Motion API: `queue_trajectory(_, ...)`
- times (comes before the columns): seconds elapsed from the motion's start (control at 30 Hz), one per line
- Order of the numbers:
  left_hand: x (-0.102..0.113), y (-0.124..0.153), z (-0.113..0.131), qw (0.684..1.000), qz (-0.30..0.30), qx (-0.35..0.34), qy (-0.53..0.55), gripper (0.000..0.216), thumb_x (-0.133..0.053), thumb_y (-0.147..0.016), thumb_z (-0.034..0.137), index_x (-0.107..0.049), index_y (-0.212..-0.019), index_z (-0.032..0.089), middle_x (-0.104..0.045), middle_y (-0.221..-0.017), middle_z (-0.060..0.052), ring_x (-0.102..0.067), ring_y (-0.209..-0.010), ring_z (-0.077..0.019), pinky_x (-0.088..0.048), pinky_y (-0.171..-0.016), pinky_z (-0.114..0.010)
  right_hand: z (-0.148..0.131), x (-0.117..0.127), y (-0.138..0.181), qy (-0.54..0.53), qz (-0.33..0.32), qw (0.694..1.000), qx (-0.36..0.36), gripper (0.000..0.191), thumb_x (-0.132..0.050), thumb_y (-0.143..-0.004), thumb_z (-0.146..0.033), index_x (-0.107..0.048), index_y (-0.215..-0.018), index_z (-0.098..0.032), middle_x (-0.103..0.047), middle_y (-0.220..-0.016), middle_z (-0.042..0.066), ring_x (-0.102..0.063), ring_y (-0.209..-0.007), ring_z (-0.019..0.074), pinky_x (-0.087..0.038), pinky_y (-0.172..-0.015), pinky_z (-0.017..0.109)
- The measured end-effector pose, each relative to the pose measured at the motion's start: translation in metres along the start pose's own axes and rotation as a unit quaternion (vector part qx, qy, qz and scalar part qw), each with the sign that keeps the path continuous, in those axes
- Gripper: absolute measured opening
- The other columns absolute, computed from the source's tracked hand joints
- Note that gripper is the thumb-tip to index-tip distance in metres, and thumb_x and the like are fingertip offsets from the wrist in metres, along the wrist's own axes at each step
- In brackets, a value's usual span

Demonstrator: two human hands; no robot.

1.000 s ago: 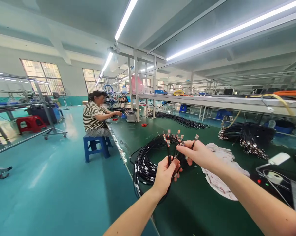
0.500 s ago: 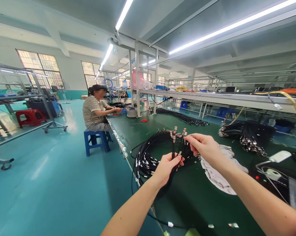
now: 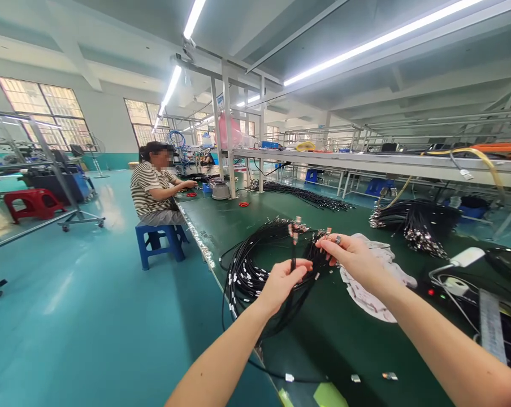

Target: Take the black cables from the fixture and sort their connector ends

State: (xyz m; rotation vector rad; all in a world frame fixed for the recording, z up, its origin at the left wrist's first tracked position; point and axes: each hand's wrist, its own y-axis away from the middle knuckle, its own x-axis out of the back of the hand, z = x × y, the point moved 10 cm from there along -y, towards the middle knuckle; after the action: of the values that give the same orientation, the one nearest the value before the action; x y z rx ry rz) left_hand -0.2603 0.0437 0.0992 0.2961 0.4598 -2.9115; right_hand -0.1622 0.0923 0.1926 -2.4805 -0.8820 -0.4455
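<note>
Black cables with metal-tipped ends (image 3: 293,243) stand upright in your left hand (image 3: 281,280), its grip pinched tight around them; your right hand (image 3: 349,254) has fingertips pressed together on neighbouring cable ends above the green counter (image 3: 340,339).

No readable txt, labels or nos. anywhere; white tags on cables too small to read.

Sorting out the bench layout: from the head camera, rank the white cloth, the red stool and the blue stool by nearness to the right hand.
1. white cloth, just beside the right hand.
2. blue stool, left, under the seated person.
3. red stool, far left.
</note>
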Motion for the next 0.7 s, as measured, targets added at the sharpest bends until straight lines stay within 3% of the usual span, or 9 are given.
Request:
queue_trajectory(0.03, 0.003, 0.0, 0.011, 0.999, 0.016, -0.03, -0.005, 0.032, -0.063, -0.077, 0.034, -0.064, -0.1, 0.013, -0.061, -0.102, -0.008, -0.054, -0.093, -0.0152, -0.039, -0.081, -0.023, 0.0, -0.002, 0.001, -0.001, -0.011, 1.0, -0.003, 0.041, -0.054, -0.074, -0.052, -0.058, -0.076, -0.012, -0.055, -0.071, 0.004, -0.048, -0.064, 0.0128, -0.039, -0.058, 0.025)
queue_trajectory(0.1, -0.008, 0.0, 0.027, 0.998, -0.021, -0.062, -0.017, 0.032, -0.061, -0.079, 0.033, -0.063, -0.104, 0.014, -0.06, -0.106, -0.008, -0.053, -0.1, -0.0171, -0.037, -0.09, -0.026, -0.001, -0.006, 0.003, -0.005, -0.032, 0.999, -0.005, 0.039, -0.053, -0.075, -0.051, -0.057, -0.078, -0.012, -0.056, -0.071, 0.005, -0.05, -0.064, 0.0136, -0.04, -0.059, 0.025)
queue_trajectory(0.2, -0.04, 0.001, 0.026, 0.989, -0.142, -0.025, -0.039, 0.032, -0.057, -0.081, 0.033, -0.061, -0.105, 0.012, -0.064, -0.097, -0.01, -0.056, -0.095, -0.018, -0.038, -0.089, -0.029, -0.006, -0.004, 0.009, -0.005, -0.019, 1.0, 0.015, 0.036, -0.05, -0.079, -0.049, -0.053, -0.074, -0.014, -0.053, -0.07, 0.003, -0.049, -0.063, 0.0133, -0.04, -0.058, 0.025)
queue_trajectory(0.27, -0.05, -0.001, 0.019, 0.984, -0.173, 0.002, -0.052, 0.029, -0.055, -0.081, 0.033, -0.062, -0.098, 0.01, -0.065, -0.086, -0.01, -0.057, -0.088, -0.018, -0.039, -0.082, -0.028, -0.009, -0.002, 0.013, -0.005, -0.009, 0.999, 0.031, 0.035, -0.05, -0.079, -0.048, -0.049, -0.071, -0.014, -0.051, -0.071, 0.003, -0.049, -0.064, 0.0129, -0.039, -0.058, 0.025)
queue_trajectory(0.37, -0.055, -0.004, 0.013, 0.98, -0.181, 0.002, -0.078, 0.026, -0.053, -0.082, 0.032, -0.063, -0.09, 0.009, -0.064, -0.087, -0.011, -0.056, -0.088, -0.0189, -0.039, -0.078, -0.027, -0.006, -0.005, 0.019, -0.021, -0.028, 0.999, 0.038, 0.032, -0.05, -0.081, -0.046, -0.052, -0.073, -0.014, -0.053, -0.075, 0.003, -0.049, -0.065, 0.013, -0.04, -0.061, 0.026)
queue_trajectory(0.43, -0.053, -0.006, 0.014, 0.98, -0.167, -0.017, -0.11, 0.026, -0.053, -0.081, 0.031, -0.063, -0.091, 0.009, -0.062, -0.095, -0.01, -0.055, -0.091, -0.0193, -0.039, -0.081, -0.027, -0.002, 0.003, 0.022, -0.019, 0.0, 0.999, 0.041, 0.031, -0.051, -0.081, -0.044, -0.055, -0.073, -0.014, -0.052, -0.071, 0.003, -0.047, -0.064, 0.0123, -0.039, -0.06, 0.025)
queue_trajectory(0.53, -0.038, -0.008, 0.024, 0.979, -0.08, -0.068, -0.174, 0.024, -0.055, -0.08, 0.033, -0.061, -0.09, 0.012, -0.06, -0.092, -0.007, -0.053, -0.087, -0.0176, -0.039, -0.078, -0.025, 0.006, 0.019, 0.028, -0.02, 0.063, 0.997, 0.025, 0.032, -0.055, -0.079, -0.045, -0.057, -0.076, -0.014, -0.05, -0.066, 0.002, -0.045, -0.061, 0.0112, -0.037, -0.056, 0.023)
queue_trajectory(0.6, -0.031, -0.005, 0.029, 0.98, -0.041, -0.086, -0.176, 0.023, -0.056, -0.08, 0.035, -0.06, -0.086, 0.013, -0.059, -0.087, -0.005, -0.053, -0.083, -0.0156, -0.038, -0.074, -0.023, 0.011, 0.02, 0.03, -0.035, 0.061, 0.998, 0.002, 0.035, -0.055, -0.079, -0.048, -0.054, -0.068, -0.014, -0.048, -0.061, 0.001, -0.044, -0.057, 0.0105, -0.036, -0.052, 0.022)
queue_trajectory(0.7, -0.039, -0.003, 0.021, 0.988, -0.092, -0.044, -0.12, 0.028, -0.057, -0.08, 0.038, -0.062, -0.085, 0.011, -0.06, -0.084, -0.006, -0.054, -0.08, -0.0144, -0.039, -0.072, -0.022, 0.011, 0.017, 0.031, -0.028, 0.039, 0.999, -0.019, 0.044, -0.056, -0.078, -0.049, -0.045, -0.055, -0.014, -0.046, -0.053, 0.001, -0.041, -0.049, 0.0091, -0.032, -0.046, 0.021)
